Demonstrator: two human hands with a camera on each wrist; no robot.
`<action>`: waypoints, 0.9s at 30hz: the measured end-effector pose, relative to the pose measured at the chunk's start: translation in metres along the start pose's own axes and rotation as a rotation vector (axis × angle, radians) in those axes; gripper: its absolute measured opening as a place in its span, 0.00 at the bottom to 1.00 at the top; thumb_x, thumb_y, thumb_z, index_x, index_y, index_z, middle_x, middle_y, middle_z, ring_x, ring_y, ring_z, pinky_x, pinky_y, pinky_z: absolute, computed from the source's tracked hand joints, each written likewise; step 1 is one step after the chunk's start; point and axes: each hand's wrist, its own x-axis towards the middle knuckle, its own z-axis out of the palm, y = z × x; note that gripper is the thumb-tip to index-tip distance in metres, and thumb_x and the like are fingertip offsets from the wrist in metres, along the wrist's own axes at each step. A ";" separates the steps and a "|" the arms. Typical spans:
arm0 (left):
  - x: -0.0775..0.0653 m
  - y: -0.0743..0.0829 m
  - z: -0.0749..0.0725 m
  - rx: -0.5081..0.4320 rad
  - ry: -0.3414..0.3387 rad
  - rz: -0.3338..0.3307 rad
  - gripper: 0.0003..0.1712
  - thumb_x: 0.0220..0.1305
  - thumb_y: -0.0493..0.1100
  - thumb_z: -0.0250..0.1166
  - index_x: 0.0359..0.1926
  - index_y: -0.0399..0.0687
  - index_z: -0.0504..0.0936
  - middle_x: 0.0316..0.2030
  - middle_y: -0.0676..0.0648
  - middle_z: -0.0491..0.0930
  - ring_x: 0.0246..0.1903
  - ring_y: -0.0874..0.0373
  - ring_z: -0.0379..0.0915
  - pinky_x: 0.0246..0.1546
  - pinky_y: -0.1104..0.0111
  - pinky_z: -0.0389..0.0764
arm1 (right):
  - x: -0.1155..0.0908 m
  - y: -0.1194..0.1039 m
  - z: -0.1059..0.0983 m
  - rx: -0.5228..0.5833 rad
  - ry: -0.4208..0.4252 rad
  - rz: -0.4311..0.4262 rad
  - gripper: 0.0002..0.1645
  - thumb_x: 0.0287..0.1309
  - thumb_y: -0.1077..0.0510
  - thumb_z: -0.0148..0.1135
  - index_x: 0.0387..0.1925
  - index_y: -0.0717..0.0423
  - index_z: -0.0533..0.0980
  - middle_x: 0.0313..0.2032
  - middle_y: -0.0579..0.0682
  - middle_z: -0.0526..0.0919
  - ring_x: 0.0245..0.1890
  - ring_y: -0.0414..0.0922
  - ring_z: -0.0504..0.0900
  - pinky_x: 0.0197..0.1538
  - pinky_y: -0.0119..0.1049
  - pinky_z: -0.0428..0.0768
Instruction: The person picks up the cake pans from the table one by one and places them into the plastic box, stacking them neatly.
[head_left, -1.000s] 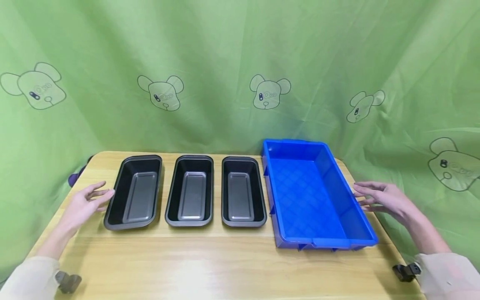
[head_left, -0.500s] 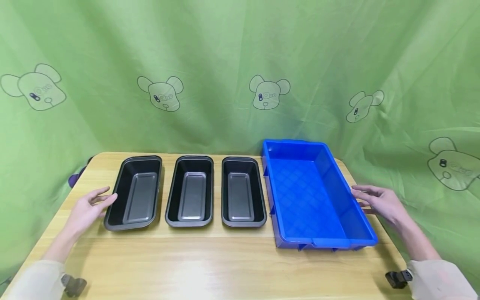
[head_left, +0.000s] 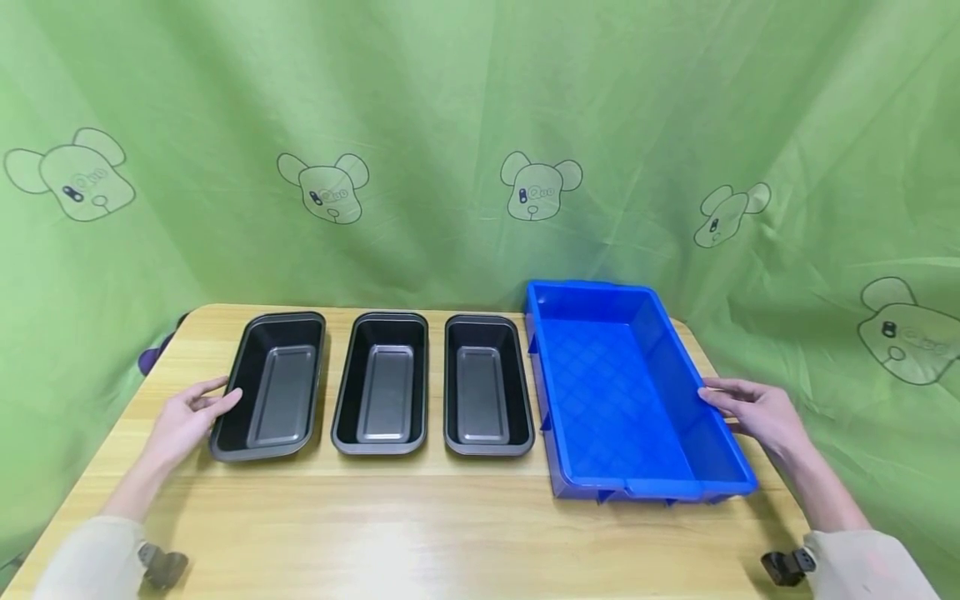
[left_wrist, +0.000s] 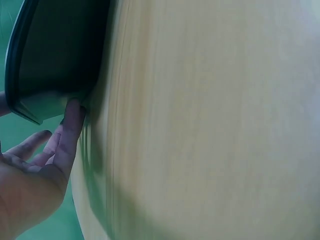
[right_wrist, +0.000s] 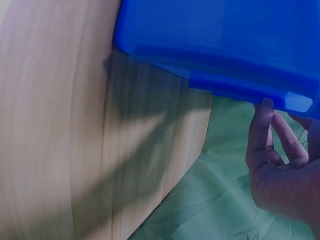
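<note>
Three dark grey loaf pans stand in a row on the wooden table: a left pan [head_left: 281, 392], a middle pan [head_left: 388, 392] and a right pan [head_left: 482, 392]. To their right is a shallow blue plastic bin [head_left: 615, 392]. My left hand [head_left: 180, 425] holds the left pan's outer rim, thumb over the edge; the left wrist view has its fingertips against the outer wall of that pan [left_wrist: 60, 50]. At the bin's right side, my right hand [head_left: 768, 417] grips the rim with the thumb on top. Its fingers reach the underside of the rim in the right wrist view.
The wooden table [head_left: 375, 533] extends in front of the pans and the bin. Directly behind it hangs a green curtain [head_left: 435, 233] with mouse-head prints. A small purple object [head_left: 147, 360] shows beyond the table's left edge.
Both hands have moved inward: the left onto the left pan's rim, the right onto the bin's right rim. The fingers have closed in on the edges; pans and bin have stayed put.
</note>
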 end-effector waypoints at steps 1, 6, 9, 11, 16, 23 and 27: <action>0.001 0.000 0.000 0.000 0.001 -0.003 0.46 0.77 0.63 0.59 0.78 0.34 0.63 0.62 0.25 0.79 0.35 0.75 0.71 0.34 0.78 0.76 | 0.000 0.001 0.001 0.003 0.007 -0.004 0.30 0.69 0.41 0.69 0.63 0.54 0.82 0.36 0.18 0.84 0.38 0.27 0.86 0.41 0.30 0.91; 0.004 0.000 0.001 0.000 0.005 -0.015 0.45 0.78 0.63 0.58 0.77 0.30 0.63 0.63 0.24 0.79 0.35 0.83 0.70 0.39 0.85 0.73 | 0.000 0.004 0.005 0.049 0.028 -0.014 0.22 0.70 0.45 0.69 0.59 0.48 0.85 0.36 0.19 0.86 0.37 0.27 0.87 0.39 0.29 0.91; 0.006 -0.001 0.001 -0.006 0.008 -0.021 0.45 0.78 0.62 0.57 0.75 0.28 0.64 0.60 0.26 0.82 0.34 0.82 0.72 0.38 0.86 0.73 | 0.001 0.006 0.006 0.065 0.034 -0.024 0.20 0.70 0.47 0.69 0.58 0.47 0.85 0.36 0.19 0.87 0.36 0.26 0.87 0.39 0.28 0.91; 0.007 -0.001 0.001 -0.016 0.010 -0.027 0.45 0.78 0.62 0.57 0.75 0.27 0.65 0.58 0.27 0.84 0.33 0.81 0.74 0.38 0.86 0.74 | 0.001 0.006 0.006 0.065 0.039 -0.027 0.20 0.70 0.47 0.69 0.59 0.48 0.85 0.35 0.19 0.86 0.36 0.26 0.87 0.39 0.28 0.91; 0.007 -0.001 0.002 -0.022 0.030 -0.026 0.42 0.78 0.61 0.59 0.72 0.27 0.68 0.51 0.33 0.88 0.32 0.80 0.74 0.36 0.85 0.75 | 0.000 0.005 0.007 0.063 0.038 -0.026 0.22 0.70 0.47 0.69 0.59 0.51 0.85 0.35 0.20 0.87 0.36 0.27 0.87 0.39 0.28 0.91; 0.004 0.002 0.004 -0.075 0.047 -0.004 0.37 0.77 0.55 0.62 0.70 0.27 0.71 0.36 0.56 0.89 0.28 0.74 0.75 0.28 0.75 0.80 | 0.000 0.006 0.005 0.056 0.035 -0.013 0.24 0.70 0.46 0.69 0.61 0.52 0.83 0.35 0.20 0.87 0.36 0.26 0.87 0.39 0.28 0.91; 0.002 0.003 0.005 -0.083 0.052 -0.003 0.37 0.77 0.55 0.63 0.70 0.28 0.72 0.30 0.67 0.82 0.23 0.71 0.71 0.24 0.71 0.77 | 0.000 0.004 0.004 0.047 0.039 -0.020 0.25 0.70 0.46 0.69 0.62 0.53 0.83 0.35 0.20 0.87 0.36 0.26 0.86 0.39 0.28 0.91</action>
